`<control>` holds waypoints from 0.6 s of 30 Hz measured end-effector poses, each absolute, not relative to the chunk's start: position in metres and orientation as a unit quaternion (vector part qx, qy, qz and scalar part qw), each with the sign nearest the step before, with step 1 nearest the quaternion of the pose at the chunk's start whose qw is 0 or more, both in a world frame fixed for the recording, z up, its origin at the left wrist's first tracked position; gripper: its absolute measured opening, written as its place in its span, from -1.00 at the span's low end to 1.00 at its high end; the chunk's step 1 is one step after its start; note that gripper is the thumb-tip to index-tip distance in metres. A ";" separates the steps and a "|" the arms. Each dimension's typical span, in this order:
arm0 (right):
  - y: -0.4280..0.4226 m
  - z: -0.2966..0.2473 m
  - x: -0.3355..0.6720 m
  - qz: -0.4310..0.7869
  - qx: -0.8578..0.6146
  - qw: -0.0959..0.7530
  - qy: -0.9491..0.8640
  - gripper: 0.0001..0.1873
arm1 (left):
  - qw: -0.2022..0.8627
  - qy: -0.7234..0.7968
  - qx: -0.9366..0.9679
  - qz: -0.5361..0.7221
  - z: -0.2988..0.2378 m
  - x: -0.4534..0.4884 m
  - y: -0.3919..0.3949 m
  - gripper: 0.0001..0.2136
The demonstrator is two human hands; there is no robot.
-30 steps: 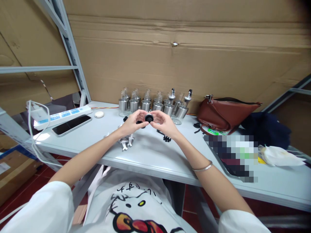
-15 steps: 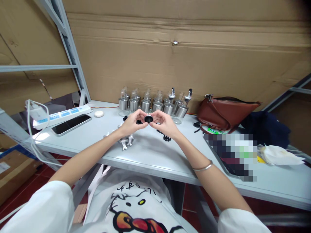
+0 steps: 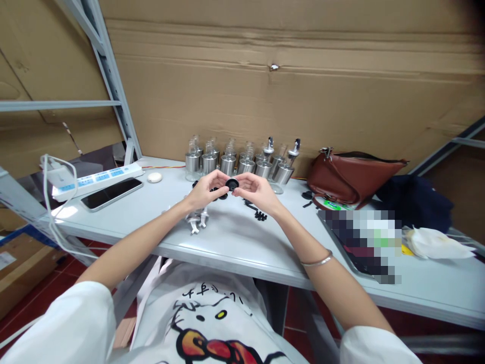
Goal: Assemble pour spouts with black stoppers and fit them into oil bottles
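Between my two hands, above the table, is a small round black cap-like part (image 3: 232, 185), its hollow side facing me. My left hand (image 3: 208, 191) pinches its left edge, and my right hand (image 3: 258, 192) grips its right edge with thumb and fingers. Below my left wrist lie several white and clear plastic spout pieces (image 3: 197, 220). Small black parts (image 3: 260, 215) sit in a cluster under my right hand. Other black round pieces (image 3: 223, 195) are partly hidden behind my left fingers.
Several glass bottles with steel sleeves (image 3: 228, 165) stand at the back, two with pourer spouts. To the left are a power strip (image 3: 102, 178), a phone (image 3: 112, 194) and a white round case (image 3: 154, 177). A brown bag (image 3: 352, 174) rests at the right on the grey table (image 3: 235, 242).
The black part has tilted slightly so more of its inside shows. My left thumb has shifted a little off its front, and both hands stay in nearly the same place.
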State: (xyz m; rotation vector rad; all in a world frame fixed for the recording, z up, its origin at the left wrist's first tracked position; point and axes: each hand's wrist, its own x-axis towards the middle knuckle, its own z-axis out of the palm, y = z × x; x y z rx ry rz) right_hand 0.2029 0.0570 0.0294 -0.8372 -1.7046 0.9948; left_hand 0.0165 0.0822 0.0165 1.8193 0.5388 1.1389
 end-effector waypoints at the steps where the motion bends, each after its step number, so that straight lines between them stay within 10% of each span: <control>1: 0.057 0.029 0.203 0.405 -0.343 0.477 -0.701 -0.63 | 0.448 0.218 0.733 0.464 0.016 0.017 0.082 -0.65; 18: 0.057 0.028 0.203 0.375 -0.358 0.465 -0.718 -0.61 | 0.437 0.236 0.731 0.468 0.016 0.018 0.082 -0.68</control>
